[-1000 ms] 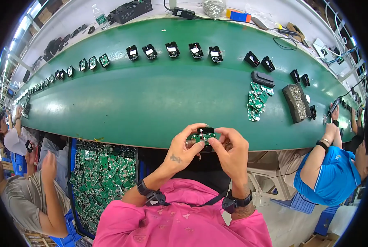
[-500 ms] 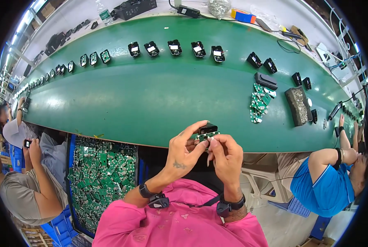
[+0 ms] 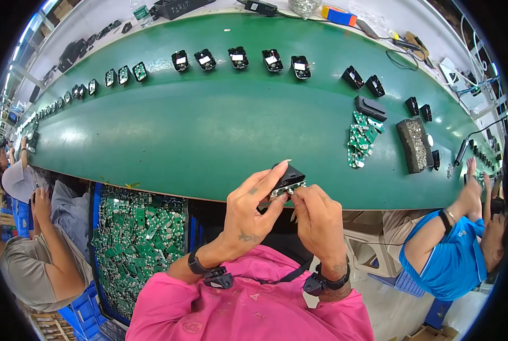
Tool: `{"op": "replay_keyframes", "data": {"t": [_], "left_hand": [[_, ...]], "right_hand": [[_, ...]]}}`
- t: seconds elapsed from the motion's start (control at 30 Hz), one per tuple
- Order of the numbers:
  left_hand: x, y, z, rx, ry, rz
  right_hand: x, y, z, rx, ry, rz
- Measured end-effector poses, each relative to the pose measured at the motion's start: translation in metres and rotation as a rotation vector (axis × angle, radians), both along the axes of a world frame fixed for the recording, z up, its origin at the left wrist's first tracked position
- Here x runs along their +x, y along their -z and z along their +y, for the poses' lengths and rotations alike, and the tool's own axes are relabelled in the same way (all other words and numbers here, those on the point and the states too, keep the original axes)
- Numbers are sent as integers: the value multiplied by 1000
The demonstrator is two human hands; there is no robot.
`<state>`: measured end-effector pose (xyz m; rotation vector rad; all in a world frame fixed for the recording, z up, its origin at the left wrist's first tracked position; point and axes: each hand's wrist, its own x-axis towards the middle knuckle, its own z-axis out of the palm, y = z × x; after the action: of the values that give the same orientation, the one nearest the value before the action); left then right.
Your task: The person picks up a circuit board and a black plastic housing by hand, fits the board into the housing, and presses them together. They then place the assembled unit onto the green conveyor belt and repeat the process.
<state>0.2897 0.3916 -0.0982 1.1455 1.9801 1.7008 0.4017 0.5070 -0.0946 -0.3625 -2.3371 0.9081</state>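
A black plastic housing is gripped between the thumb and fingers of my left hand, just over the table's near edge. Along the housing's lower side shows a green circuit board with small parts on it. My right hand is closed, its thumb and index finger pinched at the board's right end. Whatever lies between those fingertips is too small and hidden to name.
Across the green table runs a row of black housings. At right lie loose circuit boards, a dark case and a dark block. A bin of boards stands at lower left. People sit on both sides.
My left hand has tilted the housing, so more of its black top shows. My right hand has shifted slightly right and stays pinched at the board. The person on the right has moved an arm.
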Motion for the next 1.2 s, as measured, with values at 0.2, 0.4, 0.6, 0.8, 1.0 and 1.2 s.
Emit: {"op": "replay_keyframes", "data": {"t": [0.2,0.4,0.6,0.8,1.0,1.2], "left_hand": [[0,1,2,-17,-4,-28],[-2,11,5,-42,-54,314],[3,4,5,-157,-44,445],[3,9,8,-213,-18,330],[-4,6,13,-8,28,-267],[-7,13,9,-58,132,-345]], "right_hand": [[1,0,5,-22,-30,-43],[3,-3,13,30,-69,-108],[4,-8,16,-35,-78,-160],[1,9,17,-99,-59,-98],[3,19,18,-335,120,-39],[7,30,16,-638,70,-8]]}}
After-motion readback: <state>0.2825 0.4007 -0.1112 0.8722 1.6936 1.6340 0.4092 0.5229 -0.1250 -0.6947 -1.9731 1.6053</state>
